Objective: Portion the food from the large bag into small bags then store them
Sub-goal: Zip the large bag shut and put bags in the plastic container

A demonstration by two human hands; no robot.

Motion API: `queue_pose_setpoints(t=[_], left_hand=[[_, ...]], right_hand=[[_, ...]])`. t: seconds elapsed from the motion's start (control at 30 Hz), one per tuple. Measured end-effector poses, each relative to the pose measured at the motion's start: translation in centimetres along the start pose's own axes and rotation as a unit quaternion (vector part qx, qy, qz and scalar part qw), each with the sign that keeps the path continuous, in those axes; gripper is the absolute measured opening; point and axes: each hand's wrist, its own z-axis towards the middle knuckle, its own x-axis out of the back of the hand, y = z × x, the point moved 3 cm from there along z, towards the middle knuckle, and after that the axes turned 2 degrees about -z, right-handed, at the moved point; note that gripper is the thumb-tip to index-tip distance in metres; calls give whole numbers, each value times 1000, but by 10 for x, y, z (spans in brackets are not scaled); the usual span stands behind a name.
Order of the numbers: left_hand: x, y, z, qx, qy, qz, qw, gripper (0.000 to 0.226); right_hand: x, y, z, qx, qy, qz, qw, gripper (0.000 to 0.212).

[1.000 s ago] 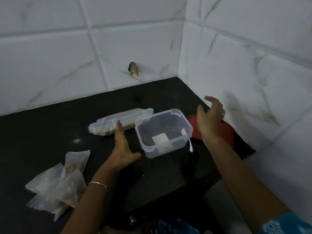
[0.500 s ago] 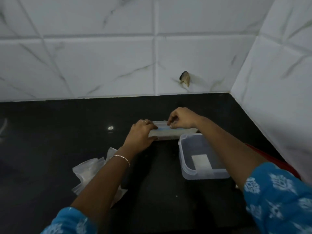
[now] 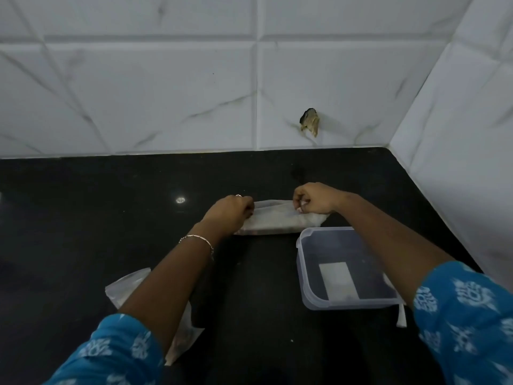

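1. A second ago both hands hung spread above the black table (image 3: 83, 232). Now the left hand (image 3: 231, 215) and right hand (image 3: 315, 200) curl over the ends of the rolled clear plastic bag (image 3: 274, 219), pinching it.
2. The bag lies flat on the table, just behind the clear rectangular plastic container (image 3: 347, 303), and looks cloudy and pale.
3. Small clear plastic bags (image 3: 126, 287) lie under the left forearm.

The black countertop (image 3: 83, 223) carries a clear plastic container (image 3: 301, 269), a rolled plastic bag (image 3: 274, 220) lying just behind the container's far left corner, and small bags (image 3: 129, 286) well to the container's left.
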Motion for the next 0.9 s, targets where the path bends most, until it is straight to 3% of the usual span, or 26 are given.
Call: queue_pose_setpoints(t=[0.1,0.17,0.23,0.3,0.47,0.53,0.6,0.67,0.77,0.83,0.9], left_hand=[[2,0,2,-10,-28,-30,999,44],[-1,1,1,-24,-45,7,999,56],[-3,1,3,-35,-39,46,998,46],[-2,2,7,-35,-31,48,998,35],[3,-1,17,-4,-12,6,1000,34],[2,-6,20,46,12,-71,996,47],[-1,-10,24,90,6,-101,991,55],[-5,-11,28,98,-21,-60,993,45],[-6,-5,26,89,-11,31,995,42],[-3,1,22,90,13,82,992,44],[0,7,17,82,25,84,993,39]], right_hand=[[-4,6,6,-18,7,10,1000,15],[-5,9,9,-32,21,13,999,27],[-5,10,10,-43,22,10,999,48],[-5,10,12,-41,21,-29,999,55],[-5,6,12,-20,22,-76,997,29],[-5,2,12,-7,33,-74,997,19],[-4,0,10,1,46,-63,997,21],[-5,0,7,3,40,-52,998,23],[-7,5,2,-12,20,8,1000,3],[-8,8,-1,-42,14,52,998,33],[-9,8,-6,-48,8,63,997,41]])
